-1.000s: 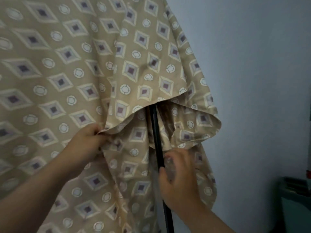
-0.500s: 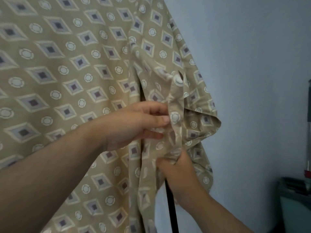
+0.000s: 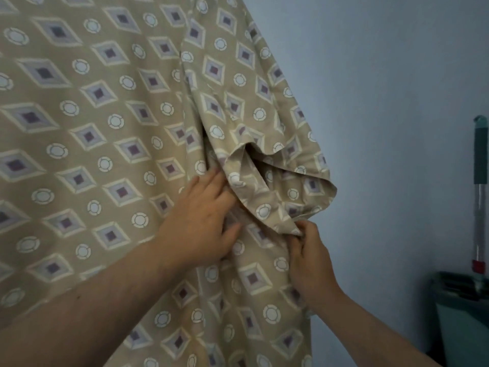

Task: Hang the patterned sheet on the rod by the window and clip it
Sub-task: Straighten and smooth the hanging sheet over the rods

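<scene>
Head view: left hand [image 3: 203, 223] presses flat on patterned sheet [image 3: 105, 128]; right hand [image 3: 308, 256] pinches its fold.

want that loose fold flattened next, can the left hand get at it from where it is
Probably yes. The left hand lies with straight fingers on the patterned sheet, its fingertips right beside the loose fold, with nothing between them. The right hand pinches the fold's lower corner, clear of that path.

A home room — plain wall [image 3: 397, 102], mop handle [image 3: 480, 197] in bin [image 3: 465, 327].
</scene>
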{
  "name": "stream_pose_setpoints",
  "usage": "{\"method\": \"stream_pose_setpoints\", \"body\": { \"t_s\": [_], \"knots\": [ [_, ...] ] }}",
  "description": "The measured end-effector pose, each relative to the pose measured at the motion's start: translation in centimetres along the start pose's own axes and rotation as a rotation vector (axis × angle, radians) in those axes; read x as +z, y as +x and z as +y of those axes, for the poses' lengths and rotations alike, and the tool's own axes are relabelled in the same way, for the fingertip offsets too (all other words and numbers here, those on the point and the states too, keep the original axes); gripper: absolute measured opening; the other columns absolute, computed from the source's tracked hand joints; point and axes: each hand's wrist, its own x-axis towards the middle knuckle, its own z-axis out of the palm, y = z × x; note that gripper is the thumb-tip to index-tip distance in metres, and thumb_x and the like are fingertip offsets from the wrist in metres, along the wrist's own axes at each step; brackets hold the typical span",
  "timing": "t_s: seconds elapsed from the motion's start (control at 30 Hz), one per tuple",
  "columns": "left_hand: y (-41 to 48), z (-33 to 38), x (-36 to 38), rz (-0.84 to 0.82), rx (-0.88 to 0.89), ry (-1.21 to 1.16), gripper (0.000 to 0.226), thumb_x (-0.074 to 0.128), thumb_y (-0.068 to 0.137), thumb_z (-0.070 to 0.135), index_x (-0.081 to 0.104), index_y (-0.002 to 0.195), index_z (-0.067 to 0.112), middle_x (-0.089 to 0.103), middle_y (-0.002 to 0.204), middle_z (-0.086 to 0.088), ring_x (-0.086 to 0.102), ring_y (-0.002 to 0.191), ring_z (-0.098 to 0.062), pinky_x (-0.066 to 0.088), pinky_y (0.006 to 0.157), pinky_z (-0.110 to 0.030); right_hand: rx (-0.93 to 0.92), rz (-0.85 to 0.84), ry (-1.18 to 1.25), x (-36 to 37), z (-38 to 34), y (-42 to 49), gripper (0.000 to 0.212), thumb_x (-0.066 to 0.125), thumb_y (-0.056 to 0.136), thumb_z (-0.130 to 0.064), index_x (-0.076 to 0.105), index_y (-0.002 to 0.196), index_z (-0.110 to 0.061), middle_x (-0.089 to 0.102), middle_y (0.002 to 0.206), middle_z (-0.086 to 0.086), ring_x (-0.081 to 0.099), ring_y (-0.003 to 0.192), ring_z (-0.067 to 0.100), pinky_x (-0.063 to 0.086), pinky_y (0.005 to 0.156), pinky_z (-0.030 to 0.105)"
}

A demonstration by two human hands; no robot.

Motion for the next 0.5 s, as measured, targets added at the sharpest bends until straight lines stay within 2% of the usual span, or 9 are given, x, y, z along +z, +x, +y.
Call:
{"method": "stream_pose_setpoints", "body": {
  "t_s": [0.07,0.13,0.17,0.23,0.3,0.33,0.4,0.43,0.5],
  "knots": [
    [1.7,-0.1,-0.5,0.134,-0.078,-0.127,0.075,0.055,0.086,0.046,0.029,0.151,0.021,0.022,0.159,-0.005,0.022,0.146,-0.021,0.024,0.119,-0.042,-0.107,-0.134,-0.075,-0.1,0.7,0.0,0.023,0.047,0.098,-0.041,0.049,0.12,-0.038,0.064,0.108,-0.014,0.06,0.099,0.01,0.05,0.083,0.035],
    [3.2,0.2,-1.2,0.114,-0.159,-0.274,0.082,0.052,0.086,0.056,0.017,0.154,0.027,0.01,0.162,0.003,0.013,0.147,-0.012,0.015,0.119,-0.031,-0.137,-0.238,-0.13,0.1,1.5,-0.4,0.034,0.046,0.098,-0.045,0.047,0.131,-0.039,0.06,0.115,-0.02,0.056,0.105,0.005,0.041,0.085,0.021],
    [3.7,0.7,-1.4,0.068,-0.173,-0.328,0.085,0.045,0.083,0.063,0.014,0.155,0.029,0.009,0.162,0.008,0.011,0.147,-0.009,0.016,0.119,-0.032,-0.135,-0.263,-0.166,0.5,1.8,-0.6,0.034,0.044,0.099,-0.042,0.049,0.133,-0.036,0.06,0.116,-0.018,0.056,0.109,0.006,0.036,0.084,0.015],
    [4.0,2.3,-1.6,0.001,-0.214,-0.401,0.091,0.033,0.075,0.075,0.018,0.152,0.03,0.023,0.154,0.016,0.021,0.14,-0.004,0.024,0.115,-0.032,-0.125,-0.323,-0.171,1.5,2.1,-1.2,0.033,0.04,0.102,-0.036,0.054,0.131,-0.03,0.062,0.122,-0.011,0.055,0.116,0.01,0.036,0.088,0.012],
    [4.1,3.4,-1.2,0.028,-0.308,-0.375,0.09,0.042,0.069,0.078,0.03,0.144,0.031,0.039,0.133,0.019,0.036,0.125,-0.004,0.035,0.099,-0.03,-0.111,-0.385,-0.042,2.5,1.7,-2.0,0.03,0.04,0.102,-0.036,0.06,0.123,-0.035,0.064,0.12,-0.018,0.056,0.114,0.004,0.042,0.095,0.015],
    [4.2,3.8,-0.8,0.058,-0.353,-0.33,0.081,0.054,0.069,0.072,0.036,0.136,0.03,0.044,0.123,0.017,0.042,0.116,-0.007,0.039,0.09,-0.03,-0.106,-0.395,0.01,2.7,1.4,-2.2,0.026,0.04,0.102,-0.036,0.062,0.115,-0.042,0.064,0.11,-0.028,0.057,0.105,-0.003,0.044,0.09,0.013],
    [3.8,4.7,0.2,0.075,-0.37,-0.287,0.044,0.066,0.077,0.039,0.043,0.113,0.028,0.051,0.102,0.01,0.053,0.097,-0.015,0.041,0.068,-0.027,-0.124,-0.419,0.027,2.3,1.2,-2.6,0.03,0.042,0.102,-0.036,0.059,0.089,-0.058,0.059,0.082,-0.038,0.053,0.08,-0.012,0.039,0.07,0.007],
    [3.6,4.7,0.5,0.065,-0.376,-0.324,0.029,0.062,0.08,0.021,0.044,0.102,0.028,0.053,0.091,0.008,0.054,0.086,-0.016,0.038,0.059,-0.027,-0.143,-0.427,0.022,2.1,1.3,-2.7,0.032,0.041,0.102,-0.04,0.055,0.081,-0.061,0.057,0.076,-0.037,0.052,0.073,-0.01,0.036,0.066,0.008],
    [3.3,3.7,0.0,0.128,-0.437,-0.463,0.025,0.052,0.08,0.004,0.05,0.082,0.03,0.055,0.073,0.01,0.053,0.07,-0.011,0.035,0.054,-0.028,-0.2,-0.415,0.043,1.3,2.2,-3.0,0.026,0.036,0.097,-0.049,0.059,0.087,-0.053,0.061,0.082,-0.029,0.056,0.079,-0.004,0.043,0.07,0.018]
  ]
}}
